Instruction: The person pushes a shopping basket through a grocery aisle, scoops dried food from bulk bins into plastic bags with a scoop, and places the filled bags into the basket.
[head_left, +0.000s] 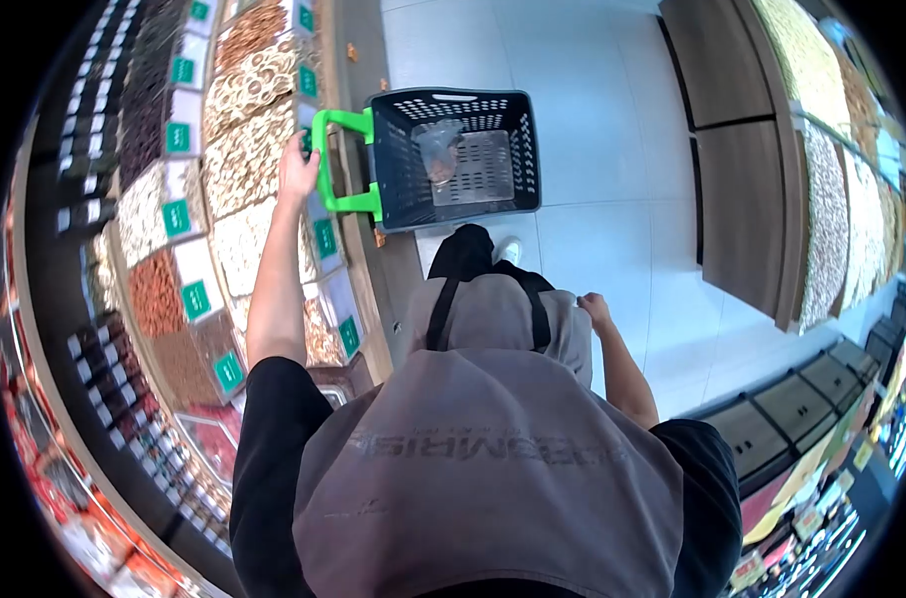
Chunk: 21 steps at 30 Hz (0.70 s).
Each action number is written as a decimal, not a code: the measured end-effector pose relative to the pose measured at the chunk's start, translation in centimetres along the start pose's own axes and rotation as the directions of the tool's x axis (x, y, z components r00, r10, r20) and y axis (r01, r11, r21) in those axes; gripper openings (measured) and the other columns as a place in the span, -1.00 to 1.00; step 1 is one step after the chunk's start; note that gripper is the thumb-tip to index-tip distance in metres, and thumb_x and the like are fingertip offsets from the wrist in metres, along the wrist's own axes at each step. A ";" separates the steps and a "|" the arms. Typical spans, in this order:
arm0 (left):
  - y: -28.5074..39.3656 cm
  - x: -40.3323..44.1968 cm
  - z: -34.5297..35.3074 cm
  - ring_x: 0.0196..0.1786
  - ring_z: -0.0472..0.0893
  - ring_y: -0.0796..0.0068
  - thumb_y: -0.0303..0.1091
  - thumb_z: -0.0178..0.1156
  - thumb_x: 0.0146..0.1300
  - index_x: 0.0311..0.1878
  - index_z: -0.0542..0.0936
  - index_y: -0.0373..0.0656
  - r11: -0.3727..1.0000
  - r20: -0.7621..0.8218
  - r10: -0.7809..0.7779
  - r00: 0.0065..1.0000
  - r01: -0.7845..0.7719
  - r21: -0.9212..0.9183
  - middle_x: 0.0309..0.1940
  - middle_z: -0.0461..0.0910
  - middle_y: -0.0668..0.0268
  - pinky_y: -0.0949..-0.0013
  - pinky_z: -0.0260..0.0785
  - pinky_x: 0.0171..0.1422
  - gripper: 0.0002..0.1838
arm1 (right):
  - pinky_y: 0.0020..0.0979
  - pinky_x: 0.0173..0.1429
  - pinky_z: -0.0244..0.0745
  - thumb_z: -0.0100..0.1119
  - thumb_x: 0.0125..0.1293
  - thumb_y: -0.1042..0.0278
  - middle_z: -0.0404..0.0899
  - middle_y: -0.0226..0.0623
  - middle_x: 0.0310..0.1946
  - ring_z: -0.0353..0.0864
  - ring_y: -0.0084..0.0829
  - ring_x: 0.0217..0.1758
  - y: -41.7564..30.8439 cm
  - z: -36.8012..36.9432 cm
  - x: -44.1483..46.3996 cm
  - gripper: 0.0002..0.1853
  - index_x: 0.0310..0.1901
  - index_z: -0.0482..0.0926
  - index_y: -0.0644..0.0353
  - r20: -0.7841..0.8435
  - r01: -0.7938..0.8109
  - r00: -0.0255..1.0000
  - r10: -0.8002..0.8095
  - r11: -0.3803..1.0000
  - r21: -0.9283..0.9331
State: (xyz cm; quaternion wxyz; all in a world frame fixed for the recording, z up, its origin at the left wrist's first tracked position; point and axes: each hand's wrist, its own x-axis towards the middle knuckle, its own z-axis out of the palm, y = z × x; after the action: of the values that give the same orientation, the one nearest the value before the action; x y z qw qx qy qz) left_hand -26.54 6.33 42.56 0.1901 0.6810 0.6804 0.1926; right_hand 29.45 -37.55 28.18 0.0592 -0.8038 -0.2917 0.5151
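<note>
My left hand [298,169] is stretched out at the left, its fingers closed at the outer bar of the green handle [347,203]. That handle belongs to a dark shopping basket [393,159] with slotted walls, in front of my feet. Inside the basket lies a clear plastic bag [437,149] with a small amount of brownish contents. Down by my right hip, my right hand [595,309] has curled fingers next to the side of my grey apron [493,429]. Whatever is between those fingers, if anything, is too small to make out.
Bins of dried goods [249,149] with green price tags [177,217] line the left side, their wooden edge [368,199] close to the basket. A wooden display stand [742,189] with more bulk goods stands at the right. Pale floor tiles [603,149] run between them.
</note>
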 end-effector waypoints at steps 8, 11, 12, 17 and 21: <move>3.5 4.0 1.2 -0.04 0.65 -0.07 -0.15 0.08 0.39 0.39 0.36 0.08 0.957 0.061 -0.025 0.998 0.007 0.290 0.06 0.60 -0.02 -0.01 0.50 0.12 -0.49 | -0.13 -0.04 0.59 0.15 0.27 0.09 0.70 0.09 -0.32 0.72 0.01 -0.16 -11.9 -2.2 0.1 -0.60 -0.23 0.66 0.37 -0.069 0.119 0.988 -0.139 0.963 -0.242; 2.1 5.3 2.5 -0.09 0.65 -0.20 -0.13 -0.02 0.44 0.37 0.43 0.10 0.957 0.162 -0.119 0.980 0.070 0.283 -0.03 0.62 -0.15 -0.07 0.50 0.14 -0.54 | -0.04 0.03 0.54 0.10 0.30 0.13 0.68 0.12 -0.23 0.66 0.10 -0.10 -19.6 -0.9 1.4 -0.63 -0.24 0.63 0.36 0.088 0.285 0.958 -0.271 0.889 -0.360; 3.3 5.3 2.2 -0.08 0.65 -0.22 -0.12 -0.03 0.45 0.36 0.45 0.09 0.953 0.200 -0.182 0.963 0.122 0.278 -0.06 0.63 -0.16 -0.07 0.49 0.16 -0.54 | -0.02 0.04 0.53 0.10 0.31 0.13 0.67 0.14 -0.24 0.65 0.11 -0.08 -23.1 0.1 1.2 -0.63 -0.22 0.62 0.36 0.154 0.353 0.935 -0.318 0.850 -0.391; 6.0 4.1 2.9 -0.04 0.66 -0.16 -0.20 0.05 0.37 0.29 0.53 0.05 0.940 0.144 -0.300 0.943 0.266 0.214 -0.18 0.66 -0.19 -0.05 0.50 0.16 -0.56 | -0.09 0.27 0.42 0.27 0.25 0.03 0.46 0.22 0.13 0.51 0.15 0.17 -37.7 7.4 1.4 -0.37 0.11 0.45 0.48 0.416 0.764 0.644 -0.642 0.569 -0.304; 8.3 -0.3 5.1 -0.07 0.67 -0.18 -0.26 0.07 0.32 0.29 0.52 -0.09 0.941 0.071 -0.339 0.938 0.337 0.032 -0.21 0.66 -0.21 -0.09 0.50 0.11 -0.53 | -0.19 0.20 0.47 0.41 0.12 -0.06 0.57 0.08 -0.11 0.59 -0.03 0.10 -44.5 12.8 1.8 -0.29 0.04 0.46 0.48 0.421 0.825 0.556 -0.717 0.538 -0.173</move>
State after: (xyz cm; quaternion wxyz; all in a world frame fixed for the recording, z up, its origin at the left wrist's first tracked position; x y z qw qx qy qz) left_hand -16.82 6.00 42.49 0.2394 0.5626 0.7814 0.1247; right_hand 0.80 -2.64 38.39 0.0933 -0.4969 -0.7114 0.4881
